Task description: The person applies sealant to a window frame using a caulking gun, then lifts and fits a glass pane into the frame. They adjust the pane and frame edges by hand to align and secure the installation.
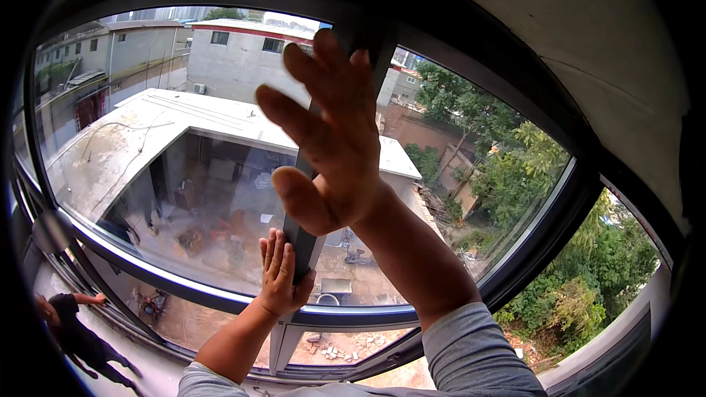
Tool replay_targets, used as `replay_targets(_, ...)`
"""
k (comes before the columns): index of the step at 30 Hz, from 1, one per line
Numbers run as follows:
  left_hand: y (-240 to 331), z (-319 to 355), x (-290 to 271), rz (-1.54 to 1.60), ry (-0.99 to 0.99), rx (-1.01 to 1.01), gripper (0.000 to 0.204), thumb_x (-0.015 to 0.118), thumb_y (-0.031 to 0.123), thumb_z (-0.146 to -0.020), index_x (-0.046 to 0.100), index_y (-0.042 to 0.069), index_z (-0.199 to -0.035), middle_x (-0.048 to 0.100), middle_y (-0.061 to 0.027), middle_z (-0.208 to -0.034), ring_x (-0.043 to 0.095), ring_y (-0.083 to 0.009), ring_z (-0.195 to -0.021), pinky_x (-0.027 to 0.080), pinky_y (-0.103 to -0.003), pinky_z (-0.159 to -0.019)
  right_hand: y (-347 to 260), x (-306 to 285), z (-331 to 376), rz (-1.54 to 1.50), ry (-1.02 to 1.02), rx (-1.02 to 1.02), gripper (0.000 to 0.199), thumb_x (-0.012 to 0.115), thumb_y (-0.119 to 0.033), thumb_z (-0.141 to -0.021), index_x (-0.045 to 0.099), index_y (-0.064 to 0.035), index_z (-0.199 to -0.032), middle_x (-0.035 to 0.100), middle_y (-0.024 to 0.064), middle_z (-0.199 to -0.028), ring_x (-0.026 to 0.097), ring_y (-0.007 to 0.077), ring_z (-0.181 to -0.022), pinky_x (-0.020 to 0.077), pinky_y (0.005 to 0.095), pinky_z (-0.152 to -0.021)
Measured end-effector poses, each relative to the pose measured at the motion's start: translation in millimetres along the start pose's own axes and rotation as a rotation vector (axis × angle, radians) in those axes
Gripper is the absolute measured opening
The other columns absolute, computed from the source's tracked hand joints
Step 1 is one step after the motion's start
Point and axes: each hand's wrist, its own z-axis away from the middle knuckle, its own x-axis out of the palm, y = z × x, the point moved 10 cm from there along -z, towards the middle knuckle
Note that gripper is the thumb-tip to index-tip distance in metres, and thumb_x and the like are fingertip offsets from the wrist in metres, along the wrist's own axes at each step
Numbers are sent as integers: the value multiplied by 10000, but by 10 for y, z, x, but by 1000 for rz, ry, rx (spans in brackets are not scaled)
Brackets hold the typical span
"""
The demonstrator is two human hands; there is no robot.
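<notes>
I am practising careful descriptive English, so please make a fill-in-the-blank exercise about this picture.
1. The right hand is held ____ than the left hand, which touches the dark upright bar.
2. Both sleeves are ____ in colour.
3. A person in dark clothes appears at the picture's lower ____ corner.

Missing words: higher; grey; left.

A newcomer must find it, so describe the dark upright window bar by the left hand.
Find the big dark-framed window overlooking a pale flat roof. Near its middle, the dark upright bar runs behind the raised right hand and down to the left hand. Unlike the bottom rail crossing beneath, it stands between two large panes.
</notes>
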Motion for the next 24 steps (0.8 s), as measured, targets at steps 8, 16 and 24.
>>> replay_targets(8,-146,261,-212,6,-156,-121,560,749,199,-1000,634,16,-1516,580,-235,-1633,488,-432,-1576,318,-541,-1330,-414,-375,2405,-132,72,795,145,583,-30,-963,709,16,-1019,737,146,-942,719,253,-863,569,354,-782)
replay_targets(16,-258,1775,49,-351,-764,-802,430,849,449,-857,707,54,-950,726,-150,-879,745,-390,-802,600,-514,-728,-1216,574,4377,-146,-733,1631,365,657,-342,-1104,759,0,-1028,755,190,-859,737,331,-805,571,417,-748)
replay_targets(24,-555,2050,210,-421,-806,-921,399,711,431,-950,695,35,-897,757,-204,-840,765,-432,-769,610,-566,-711,-1063,987,3998,82,-738,1516,401,616,-396,-1113,768,-59,-960,761,187,-787,738,457,-751,577,540,-681)
